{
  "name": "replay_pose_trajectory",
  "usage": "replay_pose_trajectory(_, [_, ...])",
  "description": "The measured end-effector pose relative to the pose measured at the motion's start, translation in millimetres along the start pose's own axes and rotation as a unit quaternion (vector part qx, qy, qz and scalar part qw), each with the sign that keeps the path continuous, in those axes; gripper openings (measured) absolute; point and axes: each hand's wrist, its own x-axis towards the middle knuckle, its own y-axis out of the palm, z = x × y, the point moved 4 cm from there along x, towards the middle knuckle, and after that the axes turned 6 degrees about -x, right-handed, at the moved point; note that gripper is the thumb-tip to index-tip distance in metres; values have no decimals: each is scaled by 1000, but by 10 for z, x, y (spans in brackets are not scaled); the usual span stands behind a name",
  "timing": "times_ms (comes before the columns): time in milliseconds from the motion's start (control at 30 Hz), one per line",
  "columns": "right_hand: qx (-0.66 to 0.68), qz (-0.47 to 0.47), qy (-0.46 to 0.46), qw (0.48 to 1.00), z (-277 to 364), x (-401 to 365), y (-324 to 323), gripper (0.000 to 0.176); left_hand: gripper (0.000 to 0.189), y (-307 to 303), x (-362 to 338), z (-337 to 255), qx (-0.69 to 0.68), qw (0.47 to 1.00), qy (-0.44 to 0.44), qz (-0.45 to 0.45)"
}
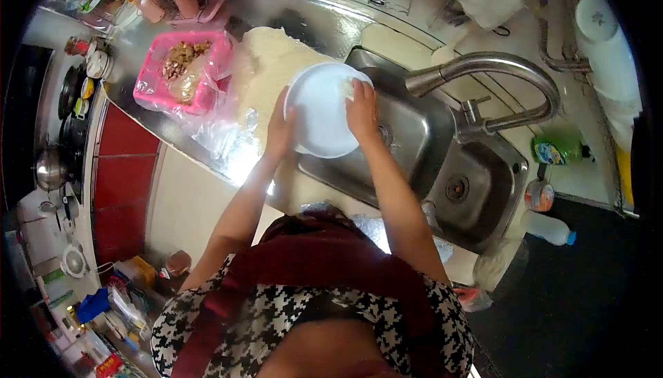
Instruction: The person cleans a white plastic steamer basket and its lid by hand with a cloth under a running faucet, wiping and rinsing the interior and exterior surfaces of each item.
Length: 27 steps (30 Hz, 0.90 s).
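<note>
A round white plate [319,119] with a raised rim is held over the left side of the sink, its inner face towards me. My left hand [279,133] grips its left rim, fingers wrapped around the edge. On the right, my right hand [362,110] lies over the rim with its fingers bent onto the plate's inside. A small whitish wad [347,89] shows at these fingertips, pressed against the plate; its kind is hard to make out. Beneath and left of the plate, a beige sheet [273,57] covers part of the metal counter.
A steel sink [418,160] has two basins, with a curved faucet [483,64] at its back. Left stands a pink basket [147,78] lined with plastic, holding brownish food pieces [183,59]. A green bottle [558,150] and a white bottle [548,227] are at the right.
</note>
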Motion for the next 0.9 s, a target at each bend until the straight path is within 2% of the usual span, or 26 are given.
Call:
replay_pose_trajectory(67, [-22, -6, 14, 1000, 55, 65, 209, 52, 50, -66, 76, 53, 90, 995, 43, 14])
replay_pose_trajectory(133, [-71, -86, -19, 994, 346, 48, 332, 44, 50, -100, 85, 49, 76, 997, 28, 3])
replay_pose_trajectory(267, [-22, -23, -87, 996, 833, -162, 464, 38, 47, -136, 153, 224, 27, 999, -2, -30])
replay_pose_trajectory(300, [-2, 15, -141, 990, 864, -290, 517, 37, 47, -143, 150, 214, 25, 999, -3, -31])
replay_pose_trajectory(333, [17, 52, -197, 979, 926, -383, 523, 36, 48, -137, 157, 192, -21, 999, -43, -14])
replay_pose_trajectory(367, [17, 54, -199, 978, 873, -490, 447, 36, 48, -134, 147, 178, -66, 994, -85, 5])
replay_pose_trajectory(400, [37, 126, -234, 963, 809, -610, 274, 35, 49, -158, 132, 15, -17, 999, -43, -19])
replay_pose_trajectory(433, [57, 194, -269, 942, 689, -654, 147, 35, 49, -172, 165, 50, -18, 999, -44, -18])
replay_pose_trajectory(500, [-49, 160, -305, 938, 254, -675, 52, 38, 47, -217, 222, 114, 26, 998, 13, -61])
replay_pose_trajectory(533, [-41, 146, -146, 978, 26, -566, 41, 39, 47, -203, 209, 61, 22, 998, 11, -63])
replay_pose_trajectory(567, [-31, 127, 18, 991, -192, -459, 76, 40, 47, -201, 196, 25, 21, 998, -25, -55])
replay_pose_trajectory(600, [-30, 126, 20, 991, -148, -317, 71, 40, 47, -205, 189, -21, 23, 997, -58, -44])
replay_pose_trajectory(667, [-180, 61, -35, 981, 82, 80, 23, 35, 49, -210, 185, -69, 44, 996, -81, -22])
replay_pose_trajectory(700, [-177, 57, -34, 982, 118, 223, 183, 35, 51, -201, 188, -71, 59, 993, -105, -2])
replay_pose_trajectory(767, [-80, -91, -10, 993, 257, 382, 446, 27, 51, -218, 191, -37, 78, 992, -100, 3])
replay_pose_trajectory(833, [-15, -77, -2, 997, 539, 477, 579, 25, 51, -230, 217, -33, 94, 991, -93, 6])
replay_pose_trajectory(900, [7, -17, -10, 1000, 842, 412, 566, 31, 51, -230, 209, -16, 116, 988, -100, 9])
